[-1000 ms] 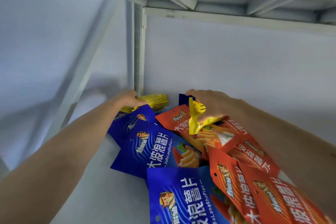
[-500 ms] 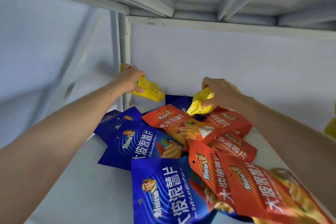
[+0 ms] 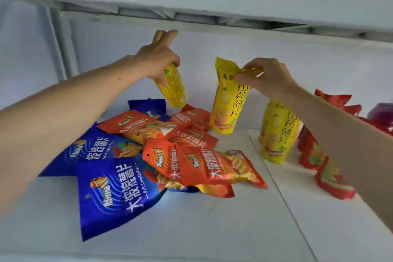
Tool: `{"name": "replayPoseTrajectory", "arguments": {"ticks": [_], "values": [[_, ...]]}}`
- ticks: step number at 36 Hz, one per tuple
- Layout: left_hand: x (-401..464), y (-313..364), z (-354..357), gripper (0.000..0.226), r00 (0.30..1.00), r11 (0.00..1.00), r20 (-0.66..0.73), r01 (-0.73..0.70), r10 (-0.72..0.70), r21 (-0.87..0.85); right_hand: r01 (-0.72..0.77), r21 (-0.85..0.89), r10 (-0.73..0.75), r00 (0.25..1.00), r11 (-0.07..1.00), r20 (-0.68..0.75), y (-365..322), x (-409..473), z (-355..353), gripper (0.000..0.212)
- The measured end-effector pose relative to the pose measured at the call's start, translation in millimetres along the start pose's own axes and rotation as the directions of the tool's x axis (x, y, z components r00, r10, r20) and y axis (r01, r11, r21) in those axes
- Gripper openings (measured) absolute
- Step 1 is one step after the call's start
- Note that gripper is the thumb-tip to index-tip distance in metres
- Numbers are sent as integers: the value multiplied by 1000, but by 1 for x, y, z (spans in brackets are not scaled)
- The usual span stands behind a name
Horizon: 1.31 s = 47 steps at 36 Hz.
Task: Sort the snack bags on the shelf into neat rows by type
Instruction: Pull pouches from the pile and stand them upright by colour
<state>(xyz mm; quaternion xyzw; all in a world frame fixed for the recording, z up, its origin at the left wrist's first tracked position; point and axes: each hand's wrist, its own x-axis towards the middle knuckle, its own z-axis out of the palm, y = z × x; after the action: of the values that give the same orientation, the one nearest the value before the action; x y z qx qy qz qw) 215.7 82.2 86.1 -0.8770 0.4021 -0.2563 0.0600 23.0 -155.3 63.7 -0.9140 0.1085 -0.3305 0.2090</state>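
Yellow bag (image 3: 174, 89) is gripped tilted by the left hand (image 3: 158, 57); another yellow bag (image 3: 228, 100) is pinched upright by the right hand (image 3: 269, 76) above the shelf (image 3: 212, 229).

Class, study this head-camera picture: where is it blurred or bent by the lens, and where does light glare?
Head view: the upper shelf edge bows from wide-angle distortion; the red bags at right smear with blur; a soft glare patch sits on the shelf below the blue bag; both yellow bags stay fairly sharp.
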Motion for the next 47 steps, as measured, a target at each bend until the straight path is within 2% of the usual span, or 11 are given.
{"name": "replayPoseTrajectory", "arguments": {"ticks": [4,9,13,19,22,26,32,35,41,47], "values": [[12,55,-17,68,996,994,14,-90,90,-57,-70,-42,69,997,997,-20,25,-33,-41,36],[13,117,-35,73,966,956,61,-240,253,-168,-160,-118,164,986,980,26,57,-68,-75,45],[4,158,-50,83,929,912,77,-336,363,-236,-219,-227,228,974,949,14,77,-87,-87,47],[-13,196,-66,103,877,857,88,-435,473,-276,-275,-289,293,956,917,22,99,-104,-85,50],[-21,212,-71,112,858,842,102,-460,503,-282,-296,-249,312,949,922,29,103,-108,-78,43],[-26,231,-73,111,827,807,109,-496,552,-319,-328,-186,344,937,926,64,108,-111,-70,35],[-26,261,-65,117,791,787,142,-538,596,-302,-275,-301,298,954,913,30,110,-113,-81,50],[-24,275,-60,111,802,788,92,-546,590,-286,-251,-355,258,966,900,-30,110,-113,-91,38],[-17,293,-58,102,790,769,15,-592,612,-241,-273,-367,218,958,889,-186,104,-115,-110,35],[-19,301,-52,109,798,783,5,-589,602,-200,-293,-356,210,944,887,-253,101,-121,-120,29]]}}
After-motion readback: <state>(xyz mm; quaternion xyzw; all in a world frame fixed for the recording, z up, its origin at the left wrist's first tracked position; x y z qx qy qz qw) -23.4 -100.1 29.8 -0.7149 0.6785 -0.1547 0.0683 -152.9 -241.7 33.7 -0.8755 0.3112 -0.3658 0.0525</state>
